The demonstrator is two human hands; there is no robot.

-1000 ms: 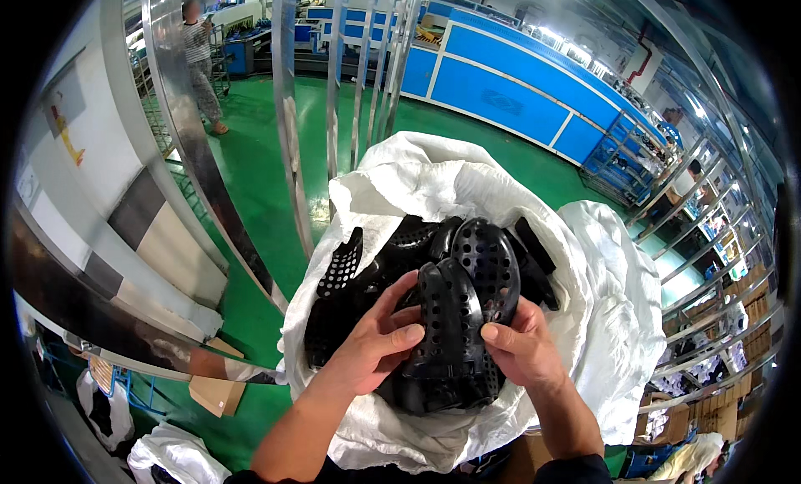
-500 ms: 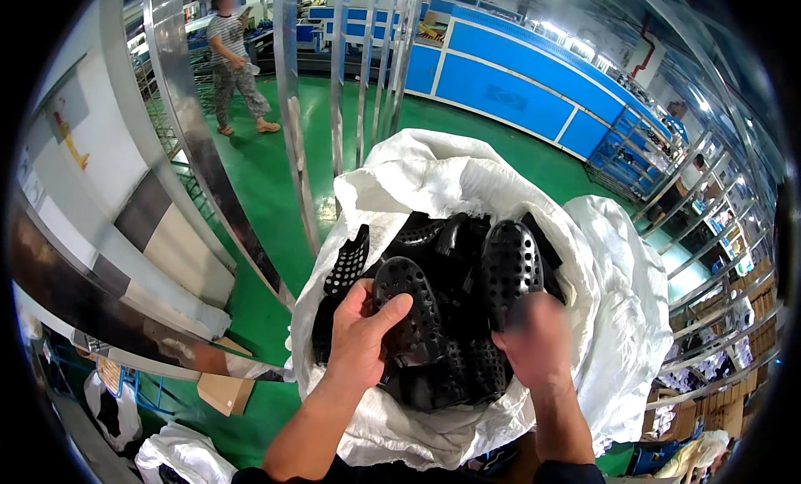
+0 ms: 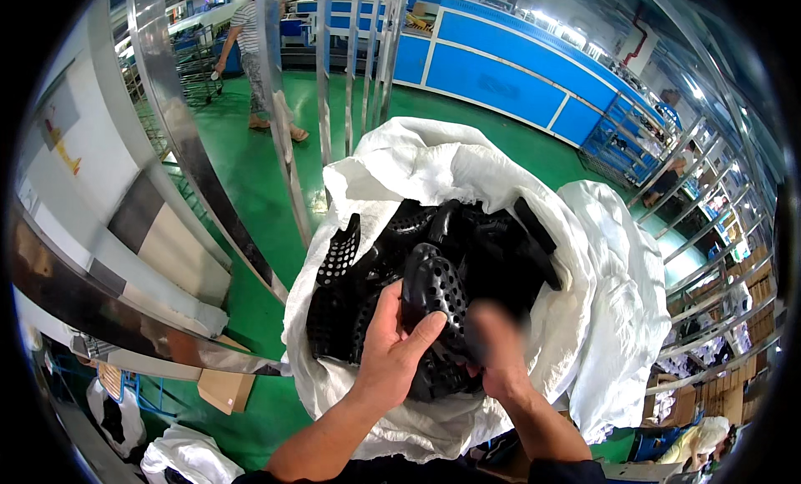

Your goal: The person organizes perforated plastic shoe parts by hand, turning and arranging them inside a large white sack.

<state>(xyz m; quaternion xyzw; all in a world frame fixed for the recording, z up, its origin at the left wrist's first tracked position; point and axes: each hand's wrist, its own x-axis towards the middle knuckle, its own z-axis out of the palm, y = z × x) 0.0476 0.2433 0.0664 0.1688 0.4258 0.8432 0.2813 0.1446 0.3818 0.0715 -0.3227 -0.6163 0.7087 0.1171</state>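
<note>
On the left, the left hand (image 3: 399, 338) is partly closed around a black perforated shell (image 3: 434, 282), with the thumb pressed on its near face and the other fingers at its left side. This shell is directly between the two hands, above the opening of a white sack (image 3: 576, 296), and it leans with its rounded top toward the left. The right hand (image 3: 502, 350) is just beside its lower right part, but it is strongly blurred; I cannot tell how far it is open, or whether it has hold of something. Of things hard to see, first at upper left a person in a striped shirt (image 3: 248, 29) is partly hidden behind a metal bar (image 3: 271, 83), with the head mostly cut off. In the sack, other black shells (image 3: 340, 254) overlap, and the hands cover some of them. Toward the right, the deep shadow makes their outlines unclear.
</note>
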